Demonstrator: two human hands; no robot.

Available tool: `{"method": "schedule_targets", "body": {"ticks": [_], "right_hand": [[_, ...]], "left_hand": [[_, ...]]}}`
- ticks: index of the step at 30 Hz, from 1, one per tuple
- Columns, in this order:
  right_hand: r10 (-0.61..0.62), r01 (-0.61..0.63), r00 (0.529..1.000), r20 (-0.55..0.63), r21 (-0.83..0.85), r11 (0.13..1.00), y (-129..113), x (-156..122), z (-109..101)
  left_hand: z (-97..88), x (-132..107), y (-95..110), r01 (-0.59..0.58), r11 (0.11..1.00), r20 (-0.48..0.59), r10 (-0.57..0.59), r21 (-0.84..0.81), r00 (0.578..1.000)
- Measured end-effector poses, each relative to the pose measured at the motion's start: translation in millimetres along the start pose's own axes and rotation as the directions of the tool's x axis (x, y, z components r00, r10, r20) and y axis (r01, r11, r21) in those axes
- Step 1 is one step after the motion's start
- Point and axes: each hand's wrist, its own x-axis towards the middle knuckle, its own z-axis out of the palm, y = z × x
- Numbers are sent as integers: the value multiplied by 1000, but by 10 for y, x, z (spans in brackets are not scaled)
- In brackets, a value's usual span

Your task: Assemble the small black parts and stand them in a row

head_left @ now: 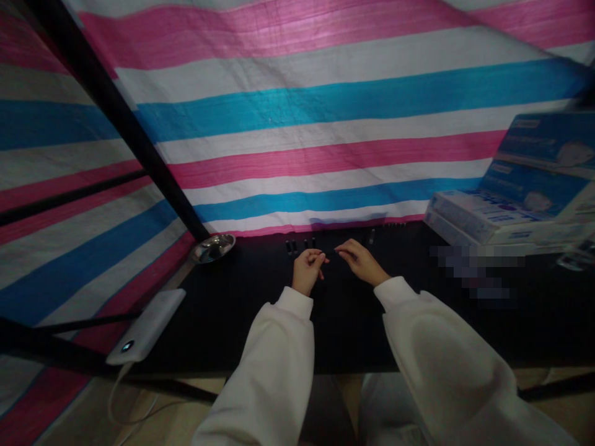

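Your left hand was curled over the black table, with the thumb and forefinger drawn together in a small pinch. Your right hand was partly open, its fingers reaching toward the left hand, and the two were just apart. Whether either hand had hold of something was too small to tell. Both white sleeves were pushed forward over the table.

A loose row of small dark pieces stood along the far edge of the table, just beyond your hands; they were too small and dim to identify. Farther left, in the back corner, sat a steel dish beside a black pole. A white power bank lay at the near left edge of the table, with a white cable hanging below it. On the right stood a stack of blue and white boxes printed with face masks. A striped tarp hung behind everything.
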Motion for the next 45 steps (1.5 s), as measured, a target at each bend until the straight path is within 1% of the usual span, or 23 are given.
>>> {"method": "schedule_targets", "body": {"ticks": [5,8,11,13,18,24,26,29,32,34,37,39,41,43,45], "right_hand": [[58,-58,998,-19,1,998,-96,-6,-4],[91,-87,995,-38,95,992,-166,-23,46],[76,-79,997,24,204,976,-195,-46,150],[44,-59,996,73,212,976,-197,-57,213],[8,-23,995,103,145,989,-205,-66,251],[-39,33,991,131,45,998,-154,-64,227],[-67,67,985,157,7,998,-130,-59,211],[-103,121,981,166,-104,987,-127,-47,169],[-86,113,989,121,-234,966,-155,-31,128],[-44,67,995,95,-255,965,-156,-12,118],[93,-89,996,6,-228,970,-77,47,148],[218,-225,974,-59,-193,955,29,117,197],[319,-327,945,-76,-147,933,155,208,266],[365,-371,929,-64,-137,918,275,306,350],[373,-374,927,-41,-178,910,375,396,442]], "left_hand": [[17,-26,24,-7,1000,65,7,-2,998],[44,-50,37,-4,1000,125,5,-8,992],[75,-77,45,-11,1000,163,9,14,987],[87,-88,47,-17,999,166,11,37,986],[82,-88,35,-35,999,157,29,34,987],[52,-80,11,-103,990,96,94,100,991],[44,-87,15,-108,987,98,96,122,991],[38,-101,31,-107,985,130,89,137,987],[29,-103,47,-104,986,139,85,132,987],[13,-89,54,-95,986,93,83,134,992],[-31,-51,64,-63,993,-73,71,104,995],[-68,-25,71,-31,998,-200,40,48,979],[-99,-6,72,-6,1000,-288,-1,-23,958],[-120,3,64,9,996,-333,-37,-86,942],[-127,5,50,22,992,-352,-64,-123,934]]}}
